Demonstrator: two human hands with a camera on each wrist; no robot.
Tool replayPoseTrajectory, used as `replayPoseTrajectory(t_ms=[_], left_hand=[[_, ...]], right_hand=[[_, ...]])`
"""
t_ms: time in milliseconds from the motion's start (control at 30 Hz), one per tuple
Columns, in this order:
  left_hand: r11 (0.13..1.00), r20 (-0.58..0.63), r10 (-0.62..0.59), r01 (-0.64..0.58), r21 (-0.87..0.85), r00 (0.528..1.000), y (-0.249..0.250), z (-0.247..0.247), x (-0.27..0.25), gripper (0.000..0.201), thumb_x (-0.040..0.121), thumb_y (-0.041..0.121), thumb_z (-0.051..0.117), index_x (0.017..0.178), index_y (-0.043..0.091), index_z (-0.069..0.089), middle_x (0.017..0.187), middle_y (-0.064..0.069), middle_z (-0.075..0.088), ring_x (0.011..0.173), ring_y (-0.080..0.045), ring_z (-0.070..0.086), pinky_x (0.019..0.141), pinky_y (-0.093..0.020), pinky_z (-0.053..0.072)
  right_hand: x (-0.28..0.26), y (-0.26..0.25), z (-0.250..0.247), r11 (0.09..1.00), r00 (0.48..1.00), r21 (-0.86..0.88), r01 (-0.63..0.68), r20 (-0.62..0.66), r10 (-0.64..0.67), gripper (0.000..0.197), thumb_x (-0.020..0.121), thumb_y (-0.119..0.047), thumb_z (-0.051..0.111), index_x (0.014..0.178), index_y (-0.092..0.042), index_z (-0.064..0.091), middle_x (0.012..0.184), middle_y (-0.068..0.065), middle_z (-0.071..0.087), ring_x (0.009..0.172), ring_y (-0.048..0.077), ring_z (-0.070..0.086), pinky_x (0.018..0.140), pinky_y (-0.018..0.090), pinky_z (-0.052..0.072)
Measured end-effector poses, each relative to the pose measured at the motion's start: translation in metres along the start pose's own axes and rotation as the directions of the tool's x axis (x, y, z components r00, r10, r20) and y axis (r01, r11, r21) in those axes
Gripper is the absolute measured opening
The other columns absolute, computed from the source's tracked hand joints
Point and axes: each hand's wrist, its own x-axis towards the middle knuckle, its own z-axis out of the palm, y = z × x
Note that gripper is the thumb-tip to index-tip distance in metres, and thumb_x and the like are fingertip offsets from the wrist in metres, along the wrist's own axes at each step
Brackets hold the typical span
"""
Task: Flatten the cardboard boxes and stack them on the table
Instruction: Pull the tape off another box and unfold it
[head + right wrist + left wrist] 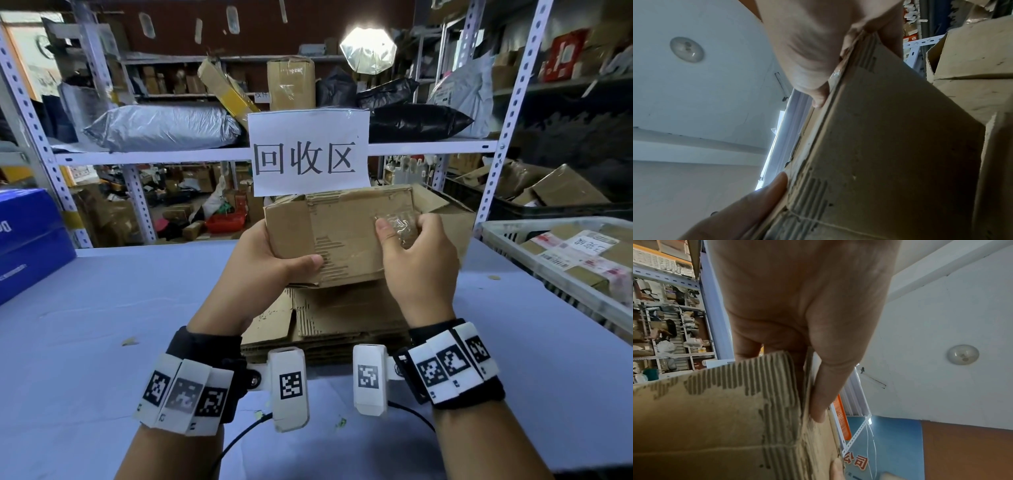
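I hold a worn brown cardboard box (342, 233) up above the table (102, 308), its outer paper torn down to the ribs in strips. My left hand (274, 260) grips its lower left corner, thumb on the near face, seen close in the left wrist view (813, 369) against the box (715, 426). My right hand (411, 246) grips the right part of the box, thumb and fingers pinching a crumpled piece of clear tape (399, 224). The right wrist view shows the box (890, 146) from below with the right hand (828, 56) on its edge. A stack of flattened cardboard (335, 318) lies underneath.
A white plastic crate (507, 236) with labelled parcels sits at the right of the table. Blue boxes (27, 240) stand at the left edge. Metal shelving (205, 156) with a paper sign (308, 154) rises behind the table, packed with bags and cartons.
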Motion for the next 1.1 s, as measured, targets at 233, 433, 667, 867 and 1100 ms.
replayPoseTrajectory(t_ms=[233,433,667,867,1100], left_hand=[[1.000,-0.045,0.002,-0.001,0.018,0.999,0.003,0.000,0.005,0.041,0.082,-0.005,0.079,0.109,0.024,0.067,0.098,0.012,0.078,0.091,-0.010,0.076,0.068,-0.023,0.060],[1.000,-0.021,-0.013,0.013,0.028,1.000,0.004,0.007,0.005,0.044,0.082,-0.007,0.078,0.112,0.024,0.066,0.104,0.007,0.078,0.097,-0.015,0.076,0.072,-0.027,0.061],[0.997,-0.028,-0.005,0.007,0.076,1.000,0.007,0.008,0.006,0.046,0.081,-0.006,0.080,0.113,0.024,0.065,0.105,0.006,0.078,0.098,-0.015,0.076,0.075,-0.031,0.063],[0.999,-0.040,0.004,-0.002,0.051,0.999,0.007,0.009,0.007,0.044,0.080,-0.006,0.080,0.108,0.024,0.066,0.100,0.008,0.079,0.093,-0.013,0.076,0.070,-0.025,0.061],[1.000,0.000,-0.006,0.006,0.024,1.000,0.005,0.018,0.003,0.045,0.083,-0.006,0.077,0.114,0.023,0.066,0.107,0.006,0.078,0.100,-0.014,0.075,0.075,-0.029,0.062]], right_hand=[[0.007,0.006,-0.005,0.998,0.997,-0.062,0.032,0.077,-0.028,0.033,0.098,-0.052,0.050,0.096,-0.020,0.047,0.073,-0.012,0.051,0.069,0.016,0.051,0.052,0.030,0.031],[0.008,0.004,-0.004,0.998,0.979,-0.022,-0.063,0.192,0.066,0.068,0.072,-0.075,0.068,0.105,-0.024,0.039,0.098,-0.007,0.056,0.087,0.016,0.055,0.072,0.035,0.048],[0.008,0.006,-0.001,0.997,0.996,-0.068,-0.035,0.084,0.041,0.045,0.091,-0.060,0.058,0.102,-0.020,0.040,0.075,-0.016,0.044,0.066,0.012,0.046,0.058,0.032,0.033],[0.012,0.011,-0.007,0.990,0.998,-0.137,-0.022,0.060,0.031,0.034,0.102,-0.051,0.042,0.098,-0.017,0.045,0.069,-0.013,0.043,0.070,0.022,0.045,0.049,0.028,0.022],[0.008,0.009,-0.007,0.995,0.985,-0.056,-0.086,0.148,0.093,0.070,0.078,-0.077,0.058,0.108,-0.017,0.042,0.094,-0.004,0.055,0.081,0.018,0.053,0.064,0.032,0.039]])
